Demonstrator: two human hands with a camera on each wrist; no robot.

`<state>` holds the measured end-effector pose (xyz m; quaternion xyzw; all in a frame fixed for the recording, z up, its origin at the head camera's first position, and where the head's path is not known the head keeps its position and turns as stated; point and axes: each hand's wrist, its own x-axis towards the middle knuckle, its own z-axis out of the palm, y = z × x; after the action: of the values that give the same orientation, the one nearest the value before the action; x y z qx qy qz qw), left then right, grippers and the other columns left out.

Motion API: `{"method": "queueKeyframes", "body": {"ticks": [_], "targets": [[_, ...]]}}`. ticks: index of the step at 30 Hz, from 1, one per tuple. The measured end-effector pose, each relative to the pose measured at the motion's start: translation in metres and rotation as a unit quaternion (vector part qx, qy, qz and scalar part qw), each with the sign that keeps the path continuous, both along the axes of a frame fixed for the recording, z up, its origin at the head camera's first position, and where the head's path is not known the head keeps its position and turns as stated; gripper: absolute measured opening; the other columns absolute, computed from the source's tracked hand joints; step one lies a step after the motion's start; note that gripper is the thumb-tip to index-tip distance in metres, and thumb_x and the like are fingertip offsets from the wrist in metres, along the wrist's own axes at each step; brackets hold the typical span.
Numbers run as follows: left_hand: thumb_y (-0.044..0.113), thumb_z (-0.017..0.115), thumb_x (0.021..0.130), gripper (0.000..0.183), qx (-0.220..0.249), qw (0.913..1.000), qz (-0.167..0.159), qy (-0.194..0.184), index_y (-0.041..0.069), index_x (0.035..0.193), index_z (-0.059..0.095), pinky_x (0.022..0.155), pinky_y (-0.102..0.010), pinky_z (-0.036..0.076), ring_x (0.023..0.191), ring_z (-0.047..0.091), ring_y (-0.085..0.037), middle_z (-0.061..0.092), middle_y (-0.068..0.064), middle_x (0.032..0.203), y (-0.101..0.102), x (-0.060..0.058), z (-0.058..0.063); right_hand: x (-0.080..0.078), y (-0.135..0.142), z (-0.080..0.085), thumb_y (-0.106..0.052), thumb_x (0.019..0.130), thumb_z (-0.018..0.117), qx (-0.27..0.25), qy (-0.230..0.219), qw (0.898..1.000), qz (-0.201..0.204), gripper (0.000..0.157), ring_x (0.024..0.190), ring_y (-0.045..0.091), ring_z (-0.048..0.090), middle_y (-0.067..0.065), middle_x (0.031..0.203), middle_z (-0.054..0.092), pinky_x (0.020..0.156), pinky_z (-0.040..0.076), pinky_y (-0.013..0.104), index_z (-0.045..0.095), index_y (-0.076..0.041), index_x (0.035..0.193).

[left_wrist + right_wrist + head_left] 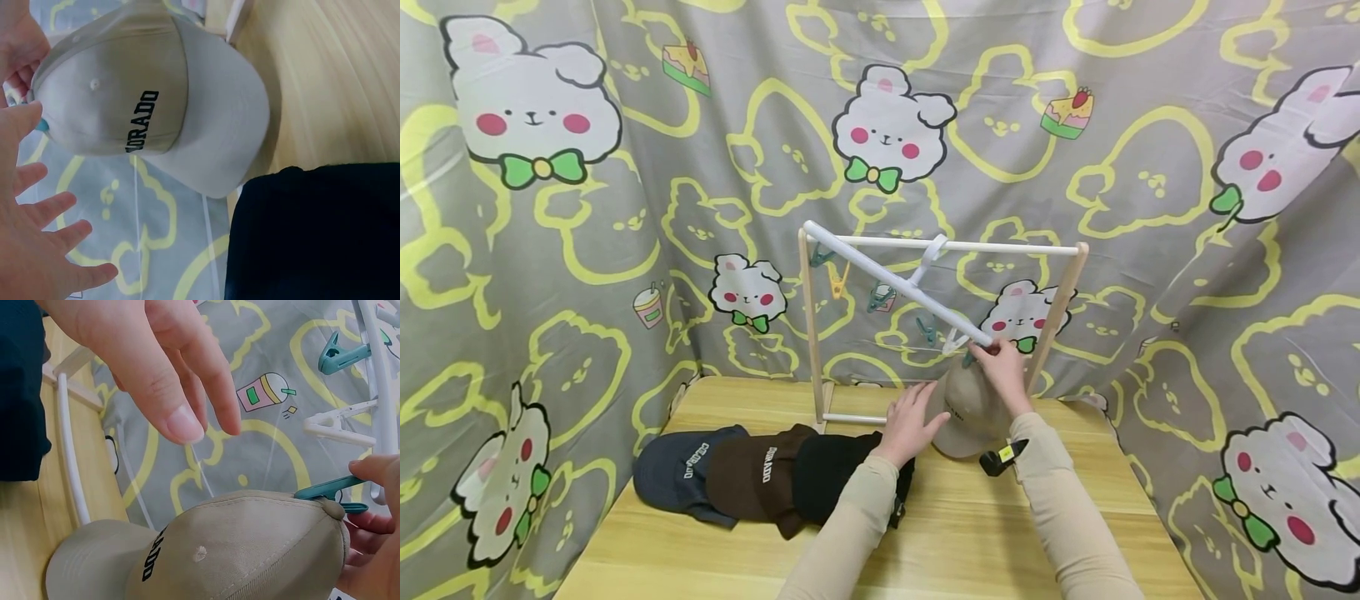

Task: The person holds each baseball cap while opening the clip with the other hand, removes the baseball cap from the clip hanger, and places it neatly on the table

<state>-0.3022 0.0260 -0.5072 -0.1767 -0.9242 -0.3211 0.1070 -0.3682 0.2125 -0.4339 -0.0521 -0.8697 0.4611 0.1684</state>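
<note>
A beige baseball cap (972, 408) with dark lettering hangs at the low end of a white hanger bar (880, 271). In the right wrist view, a teal clip (331, 487) bites the cap's crown near its top button. My right hand (1002, 371) pinches this clip between thumb and fingers. My left hand (910, 421), fingers spread, is beside the cap and apart from it in the right wrist view. Several more clips dangle along the bar, including a yellow clip (838, 281) and a white clip (340, 425) nearest the cap.
Behind the hands stands a wooden rack (815, 333) with a white top rail (1015, 247), from which the tilted hanger hangs. On the table (970, 533), a navy cap (670, 471), a brown cap (741, 479) and a black cap (831, 475) overlap in a row. A patterned curtain (1000, 192) surrounds the table.
</note>
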Motion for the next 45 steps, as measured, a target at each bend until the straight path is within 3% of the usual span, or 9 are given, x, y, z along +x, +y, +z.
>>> {"method": "queueKeyframes", "body": {"ticks": [11, 24, 33, 45], "targets": [[0.051, 0.057, 0.094, 0.067, 0.004, 0.9999, -0.008, 0.012, 0.017, 0.149, 0.04, 0.105, -0.062, 0.037, 0.136, 0.044, -0.031, 0.046, -0.009, 0.148, 0.006, -0.001, -0.005, 0.007, -0.003, 0.001, -0.034, 0.09, 0.067, -0.016, -0.013, 1.0, 0.009, 0.038, 0.073, 0.017, 0.051, 0.015, 0.092, 0.062, 0.062, 0.041, 0.023, 0.059, 0.002, 0.102], [0.061, 0.057, 0.09, 0.086, 0.059, 0.9967, -0.036, -0.042, 0.013, 0.154, 0.027, 0.113, -0.05, 0.035, 0.142, 0.039, -0.03, 0.038, -0.011, 0.155, 0.012, -0.003, -0.009, 0.015, -0.01, 0.006, -0.032, 0.09, 0.065, -0.038, -0.03, 0.999, 0.004, 0.036, 0.075, 0.018, 0.052, 0.014, 0.093, 0.062, 0.063, 0.041, 0.023, 0.059, 0.002, 0.102], [0.061, 0.065, 0.084, 0.097, 0.163, 0.9787, -0.049, -0.115, 0.016, 0.157, 0.017, 0.114, -0.05, 0.035, 0.144, 0.034, -0.032, 0.03, -0.015, 0.158, 0.025, -0.004, -0.011, 0.02, -0.013, 0.008, -0.029, 0.092, 0.062, -0.074, -0.044, 0.996, 0.018, 0.037, 0.077, 0.017, 0.052, 0.014, 0.098, 0.06, 0.064, 0.044, 0.022, 0.056, 0.002, 0.11], [0.055, 0.07, 0.083, 0.102, 0.197, 0.9721, -0.052, -0.117, 0.016, 0.158, 0.014, 0.113, -0.051, 0.035, 0.145, 0.032, -0.033, 0.027, -0.016, 0.159, 0.037, -0.008, -0.015, 0.02, -0.012, 0.009, -0.027, 0.092, 0.064, -0.116, -0.054, 0.991, 0.037, 0.035, 0.069, 0.005, 0.056, 0.008, 0.094, 0.058, 0.063, 0.048, 0.017, 0.052, 0.001, 0.11]]}}
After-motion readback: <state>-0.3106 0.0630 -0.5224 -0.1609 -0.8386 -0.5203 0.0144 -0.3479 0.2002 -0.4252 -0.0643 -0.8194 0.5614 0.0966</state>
